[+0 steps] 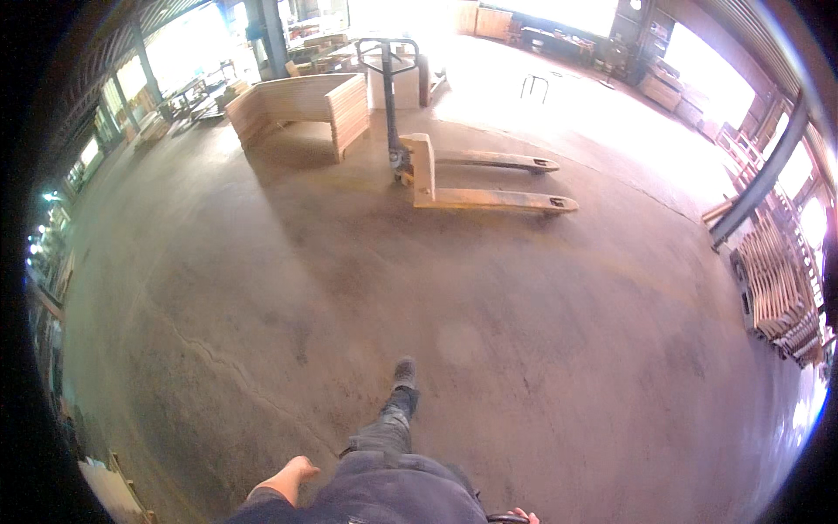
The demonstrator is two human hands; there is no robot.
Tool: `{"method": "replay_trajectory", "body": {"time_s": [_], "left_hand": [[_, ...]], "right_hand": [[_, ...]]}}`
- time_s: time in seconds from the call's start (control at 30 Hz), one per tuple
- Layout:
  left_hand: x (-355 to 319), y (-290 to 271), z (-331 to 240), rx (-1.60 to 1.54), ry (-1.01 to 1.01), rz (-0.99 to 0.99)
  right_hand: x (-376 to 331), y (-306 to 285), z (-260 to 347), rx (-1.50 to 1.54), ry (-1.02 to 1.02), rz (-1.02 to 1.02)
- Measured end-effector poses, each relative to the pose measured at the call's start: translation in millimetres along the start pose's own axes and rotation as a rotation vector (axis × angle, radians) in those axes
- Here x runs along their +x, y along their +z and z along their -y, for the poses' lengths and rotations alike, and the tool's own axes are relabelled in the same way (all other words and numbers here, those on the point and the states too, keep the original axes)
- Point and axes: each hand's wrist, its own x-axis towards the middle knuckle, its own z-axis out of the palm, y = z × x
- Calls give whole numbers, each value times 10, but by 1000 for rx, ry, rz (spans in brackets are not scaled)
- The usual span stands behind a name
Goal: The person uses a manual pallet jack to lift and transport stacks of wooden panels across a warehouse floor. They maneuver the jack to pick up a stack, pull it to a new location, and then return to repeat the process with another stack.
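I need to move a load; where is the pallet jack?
In the head view the yellow pallet jack stands on the concrete floor ahead, forks pointing right, beside the stacked wooden boards.

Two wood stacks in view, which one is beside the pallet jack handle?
The angled board stack at top centre-left, just left of the pallet jack handle. The other stack leans at the right edge, far from it.

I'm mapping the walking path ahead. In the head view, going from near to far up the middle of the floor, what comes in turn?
The person's left hand → the dark shoe of the leg stepping forward → bare concrete floor → yellow pallet jack → stacked wooden boards beyond its handle's left.
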Motion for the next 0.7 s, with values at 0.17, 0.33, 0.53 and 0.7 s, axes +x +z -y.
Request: {"method": "replay_trajectory", "body": {"time_s": [0.17,0.33,0.53,0.7], "left_hand": [[866,-1421,-968,-24,190,-9],[1029,-3537,-2142,-295,408,-474],[719,-5761,-3331,-593,570,-532],[961,-7386,-4245,-458,739,-532]], "right_hand": [[797,736,243,-28,-70,-128],[1466,2298,467,-98,3,-115],[2003,4025,683,-190,93,-98],[2530,5002,788,-181,145,-116]]}}
